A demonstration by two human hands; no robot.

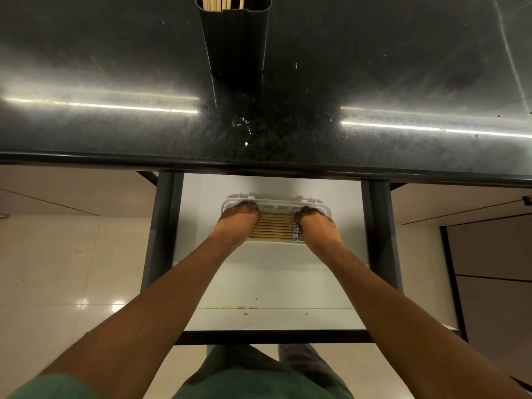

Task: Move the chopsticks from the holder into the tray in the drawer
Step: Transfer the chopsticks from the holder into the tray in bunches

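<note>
Grip: our left hand (240,218) and right hand (312,223) rest curled on the two ends of the chopsticks (272,226) lying in the tray (324,210). We cannot tell whether the fingers clasp the sticks or only press on them.

Task items: one batch of chopsticks lies side by side across the tray, which sits toward the back of the open drawer (273,277), just under the front edge of the worktop (115,133). More chopsticks stand in the holder (234,38) at the worktop's far edge, so we judge the task part done.

Step in hand: levelling the batch. We should nudge both ends inward together, keep the sticks parallel, and lift off straight so none rolls.

Pose: both forearms reach forward and down, nearly straight, converging on the tray, knuckles up.
</note>
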